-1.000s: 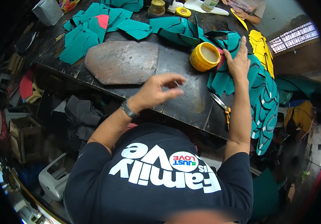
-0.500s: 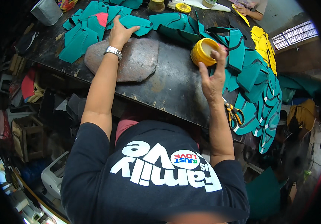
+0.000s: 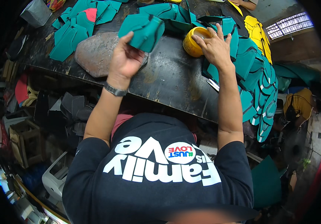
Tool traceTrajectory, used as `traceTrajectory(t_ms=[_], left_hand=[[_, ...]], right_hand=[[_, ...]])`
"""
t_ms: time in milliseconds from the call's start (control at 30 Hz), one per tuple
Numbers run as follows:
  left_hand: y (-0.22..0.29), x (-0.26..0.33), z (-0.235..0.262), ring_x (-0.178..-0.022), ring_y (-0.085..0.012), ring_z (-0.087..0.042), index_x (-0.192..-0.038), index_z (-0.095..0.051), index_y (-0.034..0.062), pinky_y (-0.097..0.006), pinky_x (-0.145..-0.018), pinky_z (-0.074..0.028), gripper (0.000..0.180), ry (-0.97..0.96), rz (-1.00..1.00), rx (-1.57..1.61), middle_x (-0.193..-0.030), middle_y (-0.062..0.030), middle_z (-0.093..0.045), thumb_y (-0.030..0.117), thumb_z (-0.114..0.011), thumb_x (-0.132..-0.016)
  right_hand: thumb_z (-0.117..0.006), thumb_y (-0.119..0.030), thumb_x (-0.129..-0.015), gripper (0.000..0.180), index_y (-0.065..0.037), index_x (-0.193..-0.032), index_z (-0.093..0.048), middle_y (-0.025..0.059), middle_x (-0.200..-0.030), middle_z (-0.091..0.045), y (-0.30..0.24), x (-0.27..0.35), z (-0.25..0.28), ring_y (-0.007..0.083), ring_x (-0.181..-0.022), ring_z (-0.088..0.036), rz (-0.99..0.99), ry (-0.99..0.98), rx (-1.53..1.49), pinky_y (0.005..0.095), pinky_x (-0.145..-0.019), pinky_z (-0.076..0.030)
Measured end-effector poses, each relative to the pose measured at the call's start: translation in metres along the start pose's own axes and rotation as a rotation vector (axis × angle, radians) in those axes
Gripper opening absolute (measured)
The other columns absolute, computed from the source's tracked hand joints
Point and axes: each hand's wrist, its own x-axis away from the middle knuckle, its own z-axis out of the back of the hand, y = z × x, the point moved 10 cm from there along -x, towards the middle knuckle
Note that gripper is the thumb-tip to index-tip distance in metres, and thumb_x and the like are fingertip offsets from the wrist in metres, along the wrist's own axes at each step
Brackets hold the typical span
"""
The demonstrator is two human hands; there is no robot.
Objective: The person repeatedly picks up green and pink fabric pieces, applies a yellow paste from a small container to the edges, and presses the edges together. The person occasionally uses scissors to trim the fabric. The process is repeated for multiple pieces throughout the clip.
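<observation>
My left hand (image 3: 126,56) grips a flat, dark-edged green fabric piece (image 3: 145,31) by its near edge, raised over the worn stone slab (image 3: 93,52). My right hand (image 3: 215,44) is at the right rim of a yellow tub (image 3: 191,44), its fingers spread. The tub holds something pale and tilts slightly toward me. No tool shows in my right hand. Below my right wrist a pale blade-like strip (image 3: 212,85) pokes out, and my forearm hides what adjoins it.
Green pieces (image 3: 71,37) lie heaped at the left, and more green pieces (image 3: 248,71) overlap along the right edge. Yellow pieces (image 3: 257,35) are stacked at the far right. Another person's hand (image 3: 239,2) rests at the far edge of the black table (image 3: 168,82).
My left hand has lifted one green piece from the far pile and drawn it nearer, above the slab. My right hand has moved over the tub's rim. The whole view has shifted slightly.
</observation>
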Motion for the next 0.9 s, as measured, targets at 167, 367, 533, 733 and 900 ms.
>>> traceTrajectory(t_ms=[167, 367, 533, 733, 900], left_hand=[[-0.055, 0.037, -0.040, -0.085, -0.0152, -0.062, -0.108, -0.063, 0.0028, -0.027, -0.074, -0.053, 0.027, -0.210, 0.310, 0.427, -0.099, -0.0071, -0.068, 0.023, -0.071, -0.092], [-0.076, 0.034, -0.051, -0.077, -0.0151, -0.051, -0.107, -0.062, 0.0051, -0.028, -0.070, -0.045, 0.020, -0.291, 0.203, 0.160, -0.096, -0.0054, -0.064, 0.022, -0.063, -0.098], [-0.074, 0.025, -0.049, -0.080, -0.0148, -0.055, -0.121, -0.059, 0.0071, -0.029, -0.070, -0.045, 0.030, -0.299, 0.128, -0.021, -0.104, -0.0057, -0.065, 0.027, -0.061, -0.099], [-0.079, 0.034, -0.058, -0.112, -0.0192, -0.063, -0.132, -0.052, 0.0055, -0.036, -0.091, -0.055, 0.041, -0.269, -0.071, -0.332, -0.125, -0.0090, -0.064, 0.032, -0.057, -0.101], [-0.084, 0.039, -0.058, -0.110, -0.0189, -0.064, -0.133, -0.052, 0.0056, -0.037, -0.091, -0.056, 0.040, -0.262, -0.044, -0.280, -0.126, -0.0088, -0.063, 0.030, -0.055, -0.102]], right_hand=[[-0.056, -0.048, -0.095, 0.042, -0.012, -0.106, -0.076, 0.0169, -0.132, -0.058, 0.014, 0.017, 0.043, 0.0367, -0.136, -0.041, -0.069, 0.390, -0.280, 0.0624, -0.111, -0.024], [-0.063, -0.010, -0.082, 0.029, -0.007, -0.111, -0.069, 0.0196, -0.129, -0.058, -0.012, 0.062, 0.037, 0.0366, -0.127, -0.049, -0.098, 0.254, -0.121, 0.0594, -0.104, -0.034], [-0.057, 0.007, -0.074, 0.040, -0.006, -0.109, -0.071, 0.0180, -0.129, -0.058, -0.018, 0.080, 0.069, 0.0343, -0.128, -0.049, -0.056, 0.249, -0.521, 0.0487, -0.108, -0.038], [-0.054, 0.013, -0.070, 0.060, -0.016, -0.119, -0.073, 0.0139, -0.134, -0.055, -0.038, 0.088, 0.109, 0.0322, -0.130, -0.047, 0.080, 0.441, -0.983, 0.0415, -0.109, -0.038], [-0.063, 0.008, -0.070, 0.062, -0.025, -0.121, -0.073, 0.0078, -0.136, -0.055, -0.066, 0.095, 0.105, 0.0326, -0.128, -0.048, 0.116, 0.494, -0.434, 0.0429, -0.107, -0.037]])
